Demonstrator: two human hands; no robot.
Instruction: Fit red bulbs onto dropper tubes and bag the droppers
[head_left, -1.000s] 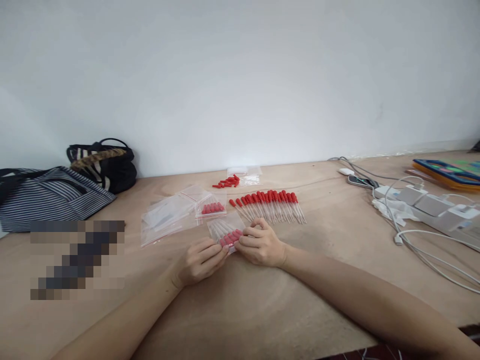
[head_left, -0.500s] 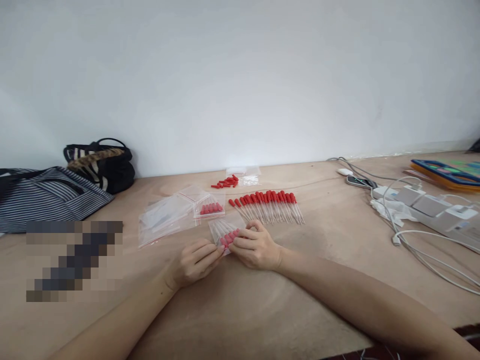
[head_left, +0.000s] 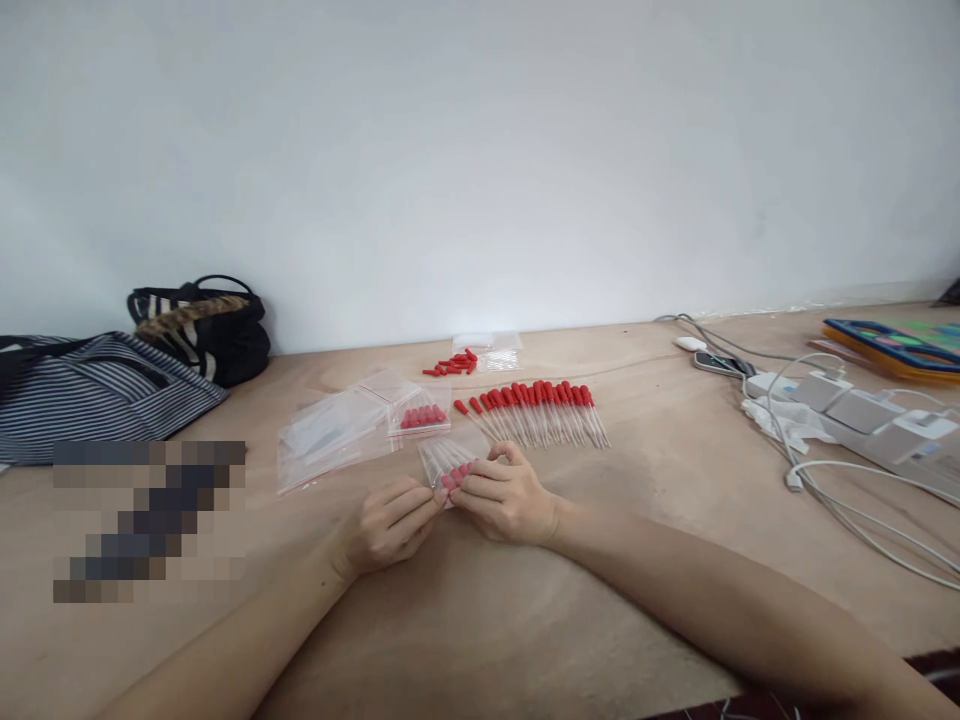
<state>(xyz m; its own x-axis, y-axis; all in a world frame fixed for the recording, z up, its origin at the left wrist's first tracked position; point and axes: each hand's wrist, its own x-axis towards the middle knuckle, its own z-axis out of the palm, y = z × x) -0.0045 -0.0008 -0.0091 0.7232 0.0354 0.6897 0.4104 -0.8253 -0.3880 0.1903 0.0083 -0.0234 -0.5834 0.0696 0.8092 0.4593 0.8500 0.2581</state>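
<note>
Both hands pinch the near edge of a clear zip bag [head_left: 444, 462] that holds several red-bulbed droppers, tips pointing away from me. My left hand [head_left: 397, 522] grips the bag's left corner with thumb and fingers. My right hand [head_left: 504, 497] is closed on the right side of the same edge and covers some of the bulbs. Beyond it lies a row of glass droppers with red bulbs [head_left: 540, 396]. Another zip bag [head_left: 420, 420] with red-bulbed droppers rests on a pile of flat clear bags [head_left: 322, 440], left of centre.
Loose red bulbs [head_left: 450, 365] and a bag of clear tubes [head_left: 499, 355] lie near the wall. A striped bag [head_left: 112, 395] and a black bag [head_left: 225, 335] stand at left. At right are a power strip with chargers [head_left: 862, 410], white cables and a blue-orange case [head_left: 900, 345].
My right hand has slid slightly left along the bag's edge toward my left hand, covering more of the bulbs. My left hand has hardly moved.
</note>
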